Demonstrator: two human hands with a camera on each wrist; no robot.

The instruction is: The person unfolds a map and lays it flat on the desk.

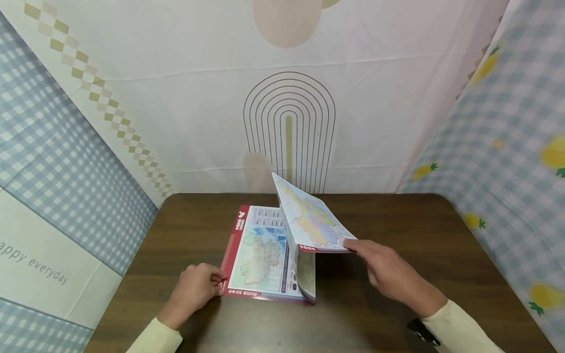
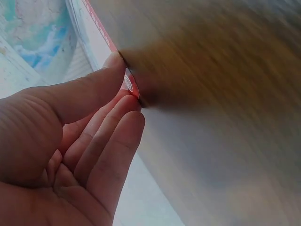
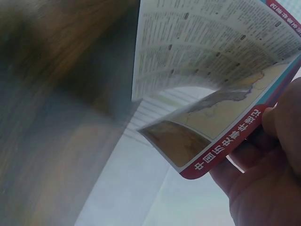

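Observation:
A folding map [image 1: 260,260] with red borders lies partly spread near the table's front, its left panel low over the wood. My left hand [image 1: 196,289] is at that panel's lower left corner; the left wrist view shows thumb and fingertips [image 2: 115,60] pinching the red edge. The right-hand panel [image 1: 309,218], printed with a coloured map, is raised at a slant. My right hand [image 1: 388,267] grips its lower right corner. Dense text and a red strip with white characters [image 3: 225,143] show on its other face in the right wrist view, where the fingers wrap the edge.
The dark wooden table [image 1: 185,230] has rounded back corners. A white cloth with line arches [image 1: 289,132] hangs behind it. Blue checked cloths stand at the left [image 1: 48,122] and right [image 1: 499,162], close to the table's sides.

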